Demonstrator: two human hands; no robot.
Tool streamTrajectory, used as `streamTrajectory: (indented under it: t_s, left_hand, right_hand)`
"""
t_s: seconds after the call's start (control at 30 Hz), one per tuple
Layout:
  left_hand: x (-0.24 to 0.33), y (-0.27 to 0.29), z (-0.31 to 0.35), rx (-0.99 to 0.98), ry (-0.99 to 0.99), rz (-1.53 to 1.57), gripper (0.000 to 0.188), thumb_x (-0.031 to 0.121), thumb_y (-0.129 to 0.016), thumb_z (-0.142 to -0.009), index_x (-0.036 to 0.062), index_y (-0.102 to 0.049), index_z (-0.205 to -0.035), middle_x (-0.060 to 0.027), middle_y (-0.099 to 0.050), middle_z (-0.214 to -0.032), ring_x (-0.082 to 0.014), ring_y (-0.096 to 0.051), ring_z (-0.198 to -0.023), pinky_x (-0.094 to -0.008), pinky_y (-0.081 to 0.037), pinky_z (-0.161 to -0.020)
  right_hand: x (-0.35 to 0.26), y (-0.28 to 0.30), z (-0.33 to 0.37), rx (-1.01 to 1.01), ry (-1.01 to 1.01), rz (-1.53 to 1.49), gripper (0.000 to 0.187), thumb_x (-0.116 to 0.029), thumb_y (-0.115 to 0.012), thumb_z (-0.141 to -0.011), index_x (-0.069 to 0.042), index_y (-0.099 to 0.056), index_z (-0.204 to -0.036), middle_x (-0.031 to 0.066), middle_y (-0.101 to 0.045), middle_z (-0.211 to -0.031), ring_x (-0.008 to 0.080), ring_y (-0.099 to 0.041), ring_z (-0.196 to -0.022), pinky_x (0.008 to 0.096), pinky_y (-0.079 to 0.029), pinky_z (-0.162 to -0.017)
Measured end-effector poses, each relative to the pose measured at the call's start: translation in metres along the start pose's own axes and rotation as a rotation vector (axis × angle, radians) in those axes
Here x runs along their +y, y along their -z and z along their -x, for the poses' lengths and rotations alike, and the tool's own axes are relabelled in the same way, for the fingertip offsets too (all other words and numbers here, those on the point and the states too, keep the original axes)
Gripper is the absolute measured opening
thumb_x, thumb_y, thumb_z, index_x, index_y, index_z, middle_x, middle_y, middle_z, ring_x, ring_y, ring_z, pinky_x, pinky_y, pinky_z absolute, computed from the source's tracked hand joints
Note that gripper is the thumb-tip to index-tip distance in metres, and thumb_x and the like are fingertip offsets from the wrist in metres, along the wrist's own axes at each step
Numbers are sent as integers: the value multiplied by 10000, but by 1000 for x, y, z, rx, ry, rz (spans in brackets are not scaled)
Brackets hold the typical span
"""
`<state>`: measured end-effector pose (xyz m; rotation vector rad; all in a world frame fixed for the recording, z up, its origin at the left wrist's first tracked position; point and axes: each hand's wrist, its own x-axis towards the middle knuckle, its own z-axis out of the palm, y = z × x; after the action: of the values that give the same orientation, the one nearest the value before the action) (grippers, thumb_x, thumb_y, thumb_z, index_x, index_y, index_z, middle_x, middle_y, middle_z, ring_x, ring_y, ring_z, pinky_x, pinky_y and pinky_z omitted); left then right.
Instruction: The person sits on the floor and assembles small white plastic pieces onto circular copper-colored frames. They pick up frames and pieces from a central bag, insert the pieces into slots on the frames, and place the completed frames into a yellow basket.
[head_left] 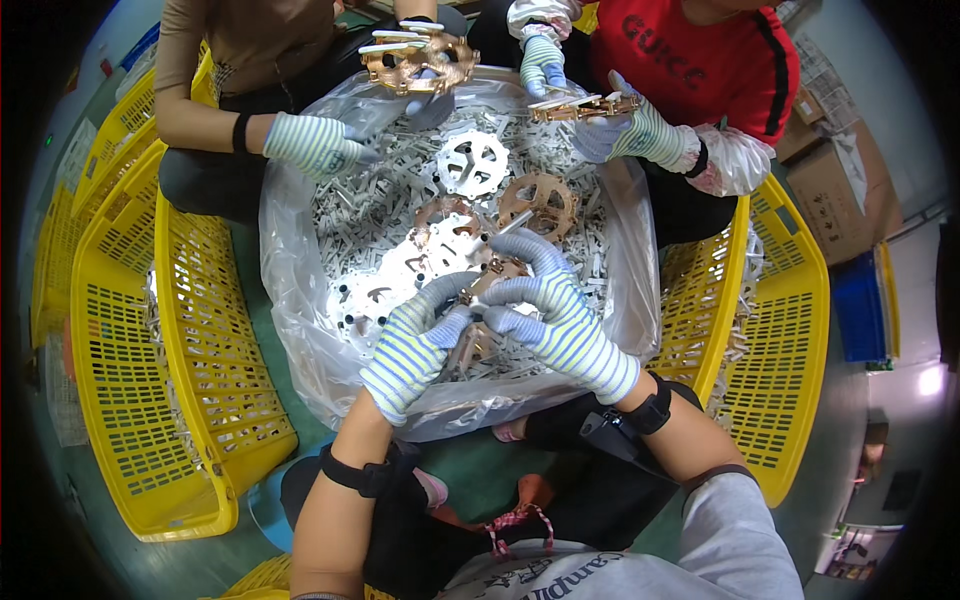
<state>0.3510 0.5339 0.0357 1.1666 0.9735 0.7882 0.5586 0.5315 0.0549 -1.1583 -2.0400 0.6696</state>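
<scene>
My left hand (412, 345) and my right hand (568, 312), both in striped knit gloves, meet over the near part of a plastic-lined bin (635, 250). Their fingers and thumbs are closed on a copper-coloured metal wheel-shaped frame (503, 268), mostly hidden by the gloves. A white strip (515, 222) sticks up beside my right fingers. Just beyond lie a copper-coloured slotted wheel (540, 205) and a shiny silver one (472, 163). More bright slotted discs (365, 302) rest left of my hands, on a heap of small white strips (350, 225).
Across the bin, one person's gloved hand (318, 145) is over the heap beside a raised copper-coloured wheel (420, 62); another person holds a similar wheel (585, 107). Yellow perforated baskets (215, 330) (775, 350) flank the bin. Cardboard boxes (835, 190) stand at right.
</scene>
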Motion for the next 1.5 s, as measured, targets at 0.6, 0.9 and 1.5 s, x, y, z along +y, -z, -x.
streamTrajectory:
  t_s: [0.6, 0.9, 1.5]
  left_hand:
    - [8, -22, 8, 130, -146, -191, 436, 214, -707, -851, -5, -603, -1213, -96, -659, -1069, -154, -603, -978, -297, -480, -891]
    - [-2, -18, 6, 159, -164, -283, 424, 156, -742, -827, -21, -620, -1192, -113, -669, -1096, -160, -631, -1027, -300, -494, -925]
    - [19, 0, 3, 321, -113, -17, 346, 223, -653, -914, -4, -609, -1172, -41, -659, -862, -72, -588, -677, -221, -489, -620]
  right_hand:
    - [5, -9, -1, -21, 107, 134, 239, -330, -671, -771, -157, -743, -919, 126, -558, -1278, 386, -417, -1274, 538, -269, -1076]
    - [1, -12, 2, -31, 111, 150, 241, -273, -649, -751, -134, -714, -938, 120, -539, -1272, 377, -404, -1280, 565, -221, -1106]
    - [-2, 0, -11, 446, 97, 27, 172, -214, -645, -848, -65, -663, -931, 156, -576, -1061, 326, -564, -973, 413, -448, -872]
